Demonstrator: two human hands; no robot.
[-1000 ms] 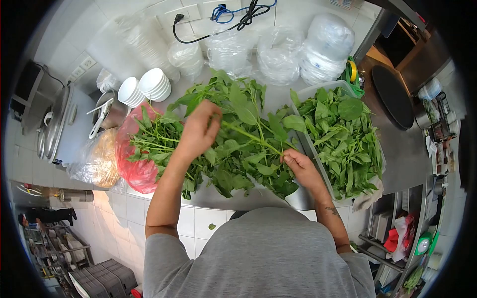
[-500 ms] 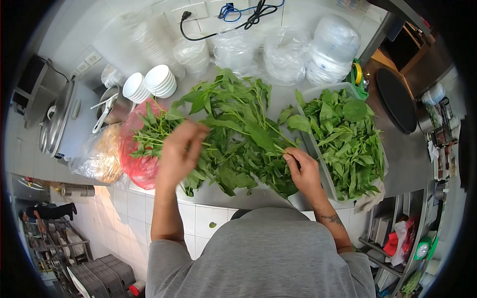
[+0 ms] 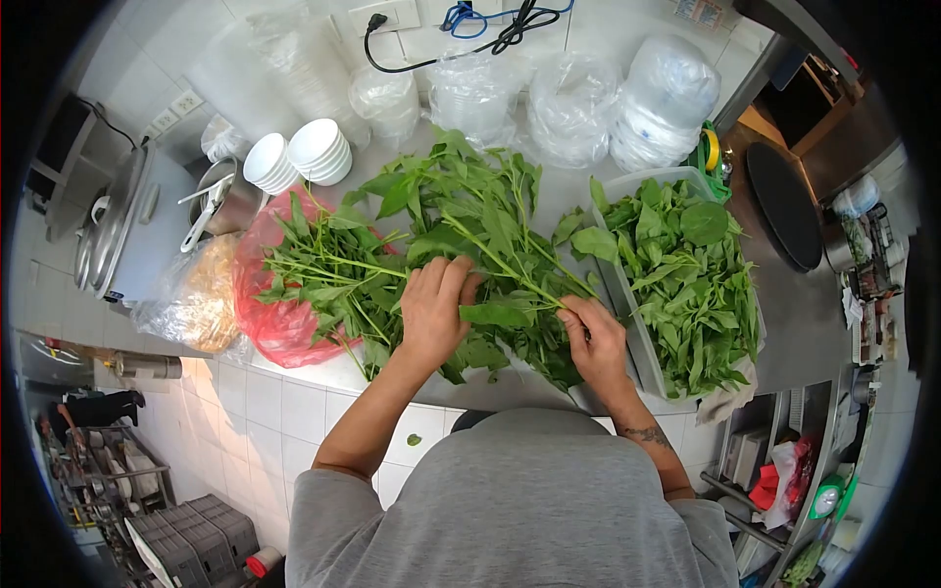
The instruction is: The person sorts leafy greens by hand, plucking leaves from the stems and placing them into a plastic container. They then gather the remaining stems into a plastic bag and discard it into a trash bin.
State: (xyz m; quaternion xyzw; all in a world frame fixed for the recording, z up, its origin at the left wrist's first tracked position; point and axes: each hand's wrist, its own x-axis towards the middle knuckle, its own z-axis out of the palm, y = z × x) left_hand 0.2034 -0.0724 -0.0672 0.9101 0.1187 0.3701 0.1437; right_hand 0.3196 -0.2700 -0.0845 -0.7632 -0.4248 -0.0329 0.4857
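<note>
Centrally, on a metal worktop [image 3: 799,318], a person's bare hands work among leafy greens. The right hand [image 3: 594,338] has a narrow grip, thumb and fingers closed on the lower end of a leafy stem [image 3: 502,263], which slants up and away to the left. The left hand [image 3: 436,302] bends over the greens, fingers curled close together; whether its grip holds a leaf cannot be told. A loose heap of greens [image 3: 412,186] spreads beneath and beyond both hands, taking up the space between two obstacles. On the right, just beside the right hand, a see-through tub [image 3: 630,328] is piled with leaves [image 3: 676,279]. On the left, a crumpled red plastic bag [image 3: 277,328] lies under stems that reach towards the left hand. Past it sit a clear bag with yellowish contents [image 3: 204,306], a metal pot [image 3: 241,208] with handles sticking out, and stacked white bowls [image 3: 320,154]. Plastic-wrapped stacks [image 3: 472,103] line the back wall below a dangling black cable [image 3: 402,70]. Far right lies a round black disc [image 3: 782,208].
</note>
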